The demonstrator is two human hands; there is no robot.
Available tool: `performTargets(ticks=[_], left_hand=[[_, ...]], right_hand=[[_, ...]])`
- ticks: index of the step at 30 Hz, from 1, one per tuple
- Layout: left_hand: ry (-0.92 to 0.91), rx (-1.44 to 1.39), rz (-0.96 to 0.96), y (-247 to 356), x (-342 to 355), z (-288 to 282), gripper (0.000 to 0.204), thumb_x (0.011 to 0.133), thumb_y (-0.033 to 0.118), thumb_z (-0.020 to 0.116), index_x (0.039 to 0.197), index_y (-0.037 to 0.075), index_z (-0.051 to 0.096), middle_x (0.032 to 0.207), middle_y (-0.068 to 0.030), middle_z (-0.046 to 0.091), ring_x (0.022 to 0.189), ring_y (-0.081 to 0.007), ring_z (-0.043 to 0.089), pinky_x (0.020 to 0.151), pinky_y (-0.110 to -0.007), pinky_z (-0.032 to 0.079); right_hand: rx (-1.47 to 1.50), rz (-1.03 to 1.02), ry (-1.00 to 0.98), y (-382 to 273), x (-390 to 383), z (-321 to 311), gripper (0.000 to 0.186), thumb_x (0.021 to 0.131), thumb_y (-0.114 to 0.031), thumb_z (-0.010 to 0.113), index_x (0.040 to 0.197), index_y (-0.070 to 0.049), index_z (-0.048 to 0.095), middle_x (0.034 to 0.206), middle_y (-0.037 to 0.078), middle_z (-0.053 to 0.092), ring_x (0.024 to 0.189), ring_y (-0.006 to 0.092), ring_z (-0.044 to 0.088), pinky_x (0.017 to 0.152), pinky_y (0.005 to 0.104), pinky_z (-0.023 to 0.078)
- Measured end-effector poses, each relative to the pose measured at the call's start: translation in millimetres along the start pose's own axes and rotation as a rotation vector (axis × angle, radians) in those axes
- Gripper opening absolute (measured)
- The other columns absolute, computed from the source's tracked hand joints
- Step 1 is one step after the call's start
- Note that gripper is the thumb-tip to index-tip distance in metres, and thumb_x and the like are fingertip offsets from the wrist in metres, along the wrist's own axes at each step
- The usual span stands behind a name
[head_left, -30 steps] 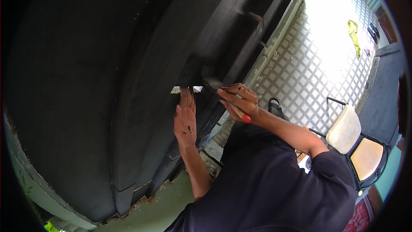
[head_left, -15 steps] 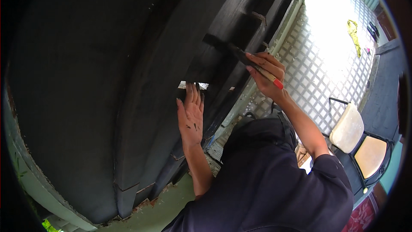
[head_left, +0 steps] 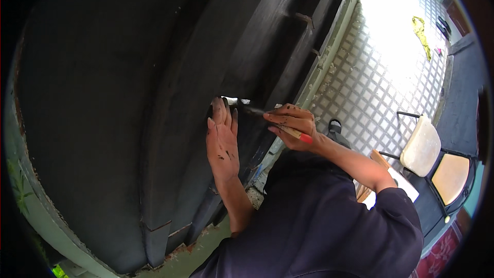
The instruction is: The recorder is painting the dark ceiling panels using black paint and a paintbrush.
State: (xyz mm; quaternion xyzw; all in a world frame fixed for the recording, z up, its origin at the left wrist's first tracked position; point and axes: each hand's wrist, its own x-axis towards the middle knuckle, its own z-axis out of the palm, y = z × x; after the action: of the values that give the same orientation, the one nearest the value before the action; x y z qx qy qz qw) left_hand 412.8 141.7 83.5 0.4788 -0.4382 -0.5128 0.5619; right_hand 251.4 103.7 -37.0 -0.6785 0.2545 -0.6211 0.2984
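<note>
My right hand (head_left: 293, 123) grips a paintbrush (head_left: 292, 132) by its wooden handle with a red end. The brush's dark head reaches the right end of a small rectangular opening (head_left: 230, 101) in a black door (head_left: 103, 113). My left hand (head_left: 223, 141) lies flat on the door just below that opening, its fingers stretched upward and the fingertips smudged black. Dark paint spots mark both hands. Above the opening, a stretch of the door's panel (head_left: 257, 31) looks paler and shinier than the black around it.
A metal hinge or latch piece (head_left: 304, 19) sticks out near the door's right edge, beside a pale green frame (head_left: 329, 67). On the tiled floor (head_left: 355, 77) lie a yellow cloth-like thing (head_left: 421, 36) and dark footwear (head_left: 443, 27). A chair with a cream seat (head_left: 421, 145) stands at right.
My right hand has brought the brush down and left, from the panel above to the opening's edge. My left hand has shifted slightly left, still flat on the door.
</note>
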Motion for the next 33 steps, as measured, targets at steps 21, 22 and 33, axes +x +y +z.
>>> performTargets(ticks=[21,22,33], left_hand=[[-0.018,0.093,-0.049,22.6,-3.7,-11.7,0.063,0.107,0.04,0.022,0.156,-0.001,0.02,0.162,-0.0153,0.024,0.143,-0.0301,0.037,0.112,-0.042,0.035],[-0.053,0.096,-0.044,23.8,-3.2,-14.4,0.064,0.106,0.04,0.023,0.156,0.0,0.021,0.162,-0.0155,0.024,0.135,-0.0288,0.044,0.106,-0.04,0.041],[-0.205,0.1,0.063,14.8,0.6,-29.4,0.058,0.104,0.032,0.033,0.153,0.001,0.031,0.161,-0.0177,0.026,0.1,-0.0217,0.063,0.081,-0.036,0.055]], right_hand=[[0.071,-0.029,0.022,-26.1,12.8,7.1,0.029,0.069,0.006,0.077,0.097,0.003,0.072,0.099,0.016,0.072,0.085,0.0269,0.071,0.07,0.0345,0.057],[0.069,-0.03,0.023,-23.3,14.2,3.0,0.029,0.069,0.006,0.077,0.097,0.003,0.072,0.099,0.016,0.072,0.085,0.0269,0.071,0.07,0.0345,0.057],[-0.102,-0.066,0.138,-26.8,16.6,13.6,0.033,0.072,0.003,0.079,0.104,0.0,0.073,0.105,0.014,0.073,0.086,0.0234,0.07,0.074,0.0326,0.057]])
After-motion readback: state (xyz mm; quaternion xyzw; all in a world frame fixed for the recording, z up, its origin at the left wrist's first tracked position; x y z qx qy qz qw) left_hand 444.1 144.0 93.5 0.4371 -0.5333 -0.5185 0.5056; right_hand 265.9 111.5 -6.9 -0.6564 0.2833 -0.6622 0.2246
